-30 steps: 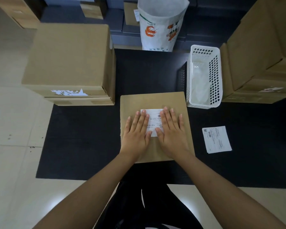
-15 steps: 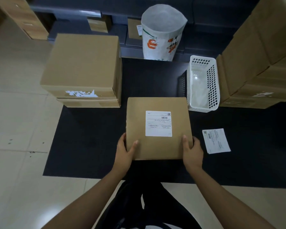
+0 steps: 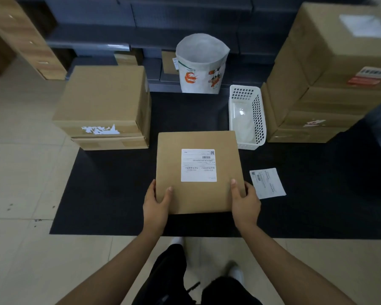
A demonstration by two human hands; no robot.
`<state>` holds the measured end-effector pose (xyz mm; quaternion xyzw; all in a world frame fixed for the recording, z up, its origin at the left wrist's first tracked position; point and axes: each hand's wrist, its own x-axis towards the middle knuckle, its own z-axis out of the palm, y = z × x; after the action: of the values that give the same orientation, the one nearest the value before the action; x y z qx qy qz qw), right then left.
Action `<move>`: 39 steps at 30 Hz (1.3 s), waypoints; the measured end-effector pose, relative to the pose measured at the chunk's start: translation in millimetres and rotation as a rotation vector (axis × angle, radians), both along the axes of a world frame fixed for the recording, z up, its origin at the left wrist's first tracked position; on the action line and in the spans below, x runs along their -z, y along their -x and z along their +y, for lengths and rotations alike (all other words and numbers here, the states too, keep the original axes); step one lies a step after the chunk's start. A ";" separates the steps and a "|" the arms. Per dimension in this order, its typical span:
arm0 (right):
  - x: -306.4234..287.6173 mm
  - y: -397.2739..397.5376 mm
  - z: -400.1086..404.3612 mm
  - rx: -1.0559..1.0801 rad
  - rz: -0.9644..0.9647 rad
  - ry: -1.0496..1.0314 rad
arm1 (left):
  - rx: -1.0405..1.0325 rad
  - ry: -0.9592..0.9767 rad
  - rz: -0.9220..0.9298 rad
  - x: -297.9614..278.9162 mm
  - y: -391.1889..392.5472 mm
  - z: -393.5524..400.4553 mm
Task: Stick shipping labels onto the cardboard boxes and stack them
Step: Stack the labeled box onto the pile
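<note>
Labelled box (image 3: 198, 172) now off mat, gripped by left hand (image 3: 155, 206) and right hand (image 3: 244, 201); clear film in basket (image 3: 246, 117).

- Matt brown cardboard is seen on the held box (image 3: 198, 194), under a smooth white paper label (image 3: 198, 165).
- The basket (image 3: 258, 119) appears to be white perforated plastic.
- The mat (image 3: 110, 190) looks black and matt.

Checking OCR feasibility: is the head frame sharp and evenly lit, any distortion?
Head view: dim; white shipping label on the held brown cardboard box sharp, fine print too small; top-right stacked brown cartons blurred; wide-angle bowing at edges; glare inside white plastic basket.
</note>
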<state>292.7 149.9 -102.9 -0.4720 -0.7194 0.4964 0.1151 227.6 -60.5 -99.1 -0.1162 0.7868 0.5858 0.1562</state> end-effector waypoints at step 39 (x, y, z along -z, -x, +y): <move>-47.8 -295.4 423.9 0.169 0.041 -0.040 | 0.111 -0.101 0.029 -32.2 -258.5 436.5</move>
<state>588.1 573.7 -55.1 -0.5184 -0.6843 0.4798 0.1808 486.1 376.0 -67.0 -0.0557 0.7636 0.6168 0.1827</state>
